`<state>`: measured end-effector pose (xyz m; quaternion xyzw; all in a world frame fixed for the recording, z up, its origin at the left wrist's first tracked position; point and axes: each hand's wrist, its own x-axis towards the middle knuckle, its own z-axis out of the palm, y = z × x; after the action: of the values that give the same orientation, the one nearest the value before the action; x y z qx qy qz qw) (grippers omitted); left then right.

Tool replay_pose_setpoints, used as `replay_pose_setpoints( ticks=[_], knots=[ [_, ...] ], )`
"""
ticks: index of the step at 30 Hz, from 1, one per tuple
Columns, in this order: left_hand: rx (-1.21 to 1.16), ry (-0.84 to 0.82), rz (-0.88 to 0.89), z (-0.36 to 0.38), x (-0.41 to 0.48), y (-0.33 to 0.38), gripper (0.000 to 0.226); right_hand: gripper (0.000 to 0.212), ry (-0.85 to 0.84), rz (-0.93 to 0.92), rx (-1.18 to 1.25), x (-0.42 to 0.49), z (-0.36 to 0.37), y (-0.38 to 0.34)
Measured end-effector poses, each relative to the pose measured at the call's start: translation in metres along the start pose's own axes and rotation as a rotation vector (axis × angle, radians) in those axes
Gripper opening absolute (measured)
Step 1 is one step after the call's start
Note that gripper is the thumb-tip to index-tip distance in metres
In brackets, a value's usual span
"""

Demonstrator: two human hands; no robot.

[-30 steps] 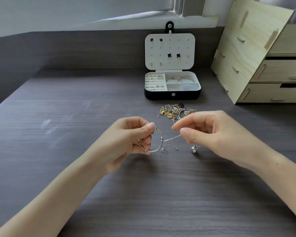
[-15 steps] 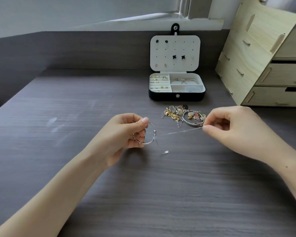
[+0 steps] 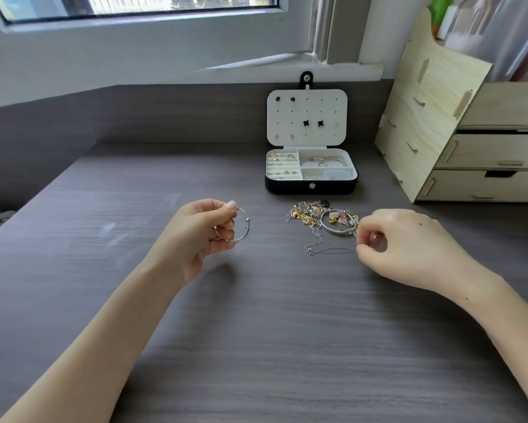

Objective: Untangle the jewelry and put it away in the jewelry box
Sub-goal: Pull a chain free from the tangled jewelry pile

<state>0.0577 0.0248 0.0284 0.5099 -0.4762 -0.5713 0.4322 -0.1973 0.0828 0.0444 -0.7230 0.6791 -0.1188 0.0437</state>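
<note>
The counter (image 3: pixel 256 331) is a dark, wood-grained surface that runs from the near edge to a low rear wall under a window (image 3: pixel 134 7).

1. Left hand (image 3: pixel 201 236): raised just above the counter, left of centre. The thumb and curled fingers grip a thin silver bangle (image 3: pixel 247 225). The bangle carries several small beads, and its free arc projects to the right of the fingertips. It touches no other jewelry.

2. Jewelry box (image 3: pixel 311 186): black outside and white inside, standing open at the rear of the counter, right of centre. Its lid (image 3: pixel 307 117) stands upright against the rear wall and holds several stud earrings, including two black clover-shaped ones. The left compartment holds rings in padded rows. The rear right compartment holds silver bangles. What lies in the front right compartment cannot be told.

3. Tangled jewelry pile (image 3: pixel 320 213): on the counter just in front of the box. It mixes gold and silver chains, coloured charms and a wide silver bangle.

4. Thin silver chain (image 3: pixel 336 249): trails from the near side of the pile and lies on the counter. It runs right to the right hand.

5. Right hand (image 3: pixel 409 245): low over the counter, just beside the right edge of the pile. The thumb and forefinger pinch the end of the thin silver chain. The other fingers are curled under.

6. Wooden drawer organizer (image 3: pixel 485 154): pale plywood, at the far right of the counter, well apart from both hands.
</note>
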Motion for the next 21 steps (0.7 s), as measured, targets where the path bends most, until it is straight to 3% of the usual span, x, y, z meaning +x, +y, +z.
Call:
replay_pose_setpoints(
  ticks=[8, 12, 15, 17, 21],
  knots=[
    [0.353, 0.017, 0.137, 0.006, 0.019, -0.006, 0.011, 0.01, 0.007, -0.012, 0.543, 0.005, -0.004, -0.007],
    [0.736, -0.015, 0.248, 0.02, 0.034, -0.006, 0.01, 0.009, 0.025, -0.001, 0.663, 0.003, -0.019, -0.012],
    [0.913, 0.074, 0.4, 0.034, 0.037, -0.006, 0.016, 0.009, 0.004, -0.033, 0.703, 0.004, -0.031, -0.02],
    [0.729, 0.036, 0.506, 0.044, 0.029, 0.001, 0.022, 0.008, -0.008, -0.064, 0.713, 0.006, -0.04, -0.028],
    [0.058, -0.532, 0.257, 0.059, -0.004, 0.026, 0.043, 0.012, -0.004, -0.142, 0.761, 0.016, -0.057, -0.047]
  ],
)
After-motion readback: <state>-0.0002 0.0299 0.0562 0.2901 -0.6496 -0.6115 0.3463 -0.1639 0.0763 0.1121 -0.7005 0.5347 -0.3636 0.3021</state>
